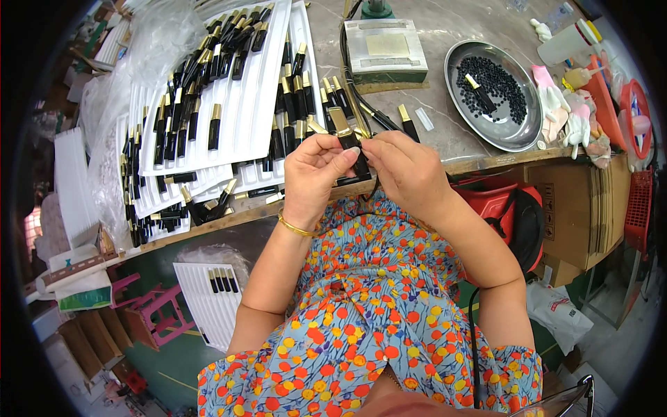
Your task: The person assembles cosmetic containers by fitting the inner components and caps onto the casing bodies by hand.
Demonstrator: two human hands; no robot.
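Close to the table's front edge, my left hand (311,174) grips a black cosmetic tube (361,167) with a gold end. That tube stands tilted, gold end away from me, with my thumb across its side. My right hand (410,167) is pinched against the tube's right side; whatever lies between its fingertips is too small to make out. Several similar tubes (300,97) lie just left of and beyond my hands. One more tube (408,123) rests beyond my right hand, beside a small clear strip (424,119).
White ribbed trays (246,104) carry many black-and-gold tubes at left. A metal box (385,45) with a cable stands ahead. To the right, a steel dish (486,133) holds small black pieces (511,90) and one tube, near gloves (552,97) and a bottle (566,43).
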